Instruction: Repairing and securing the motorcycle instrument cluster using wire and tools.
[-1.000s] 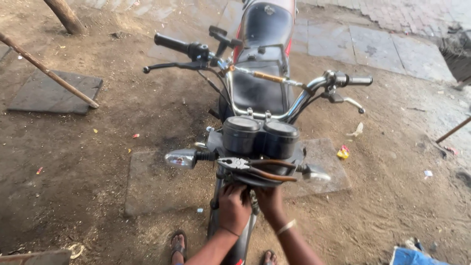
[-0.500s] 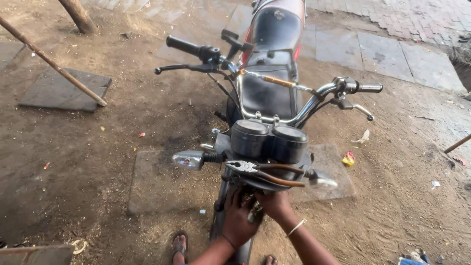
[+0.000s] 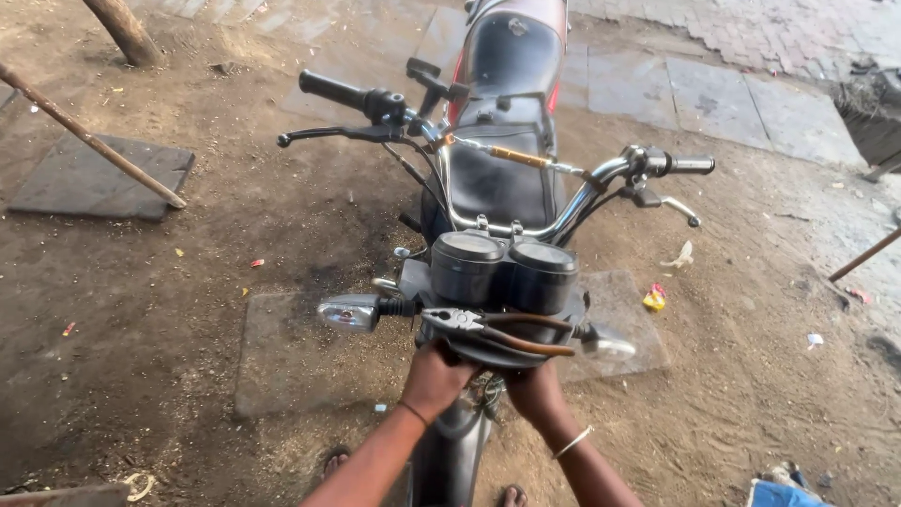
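Note:
I face the front of a black and red motorcycle (image 3: 507, 178) from above. My left hand (image 3: 435, 377) and my right hand (image 3: 537, 392) reach under the front bracket below the twin round gauges (image 3: 502, 268), fingers curled up against hidden parts near the fork. A pair of pliers (image 3: 493, 329) with brown handles lies across the bracket, just above both hands. Clear indicator lamps (image 3: 347, 312) stick out on each side. What the fingers grip is hidden by the bracket.
Handlebars (image 3: 347, 94) spread wide with levers at both ends. A flat stone slab (image 3: 282, 347) lies under the front wheel, another slab (image 3: 94, 178) and a leaning wooden pole (image 3: 89, 139) at left. Scraps of litter (image 3: 654, 299) dot the dirt. My sandalled feet (image 3: 330, 462) show below.
The view has shifted slightly, so the motorcycle sits a little lower and more to the right in frame. Both hands stay under the front bracket with small finger movements.

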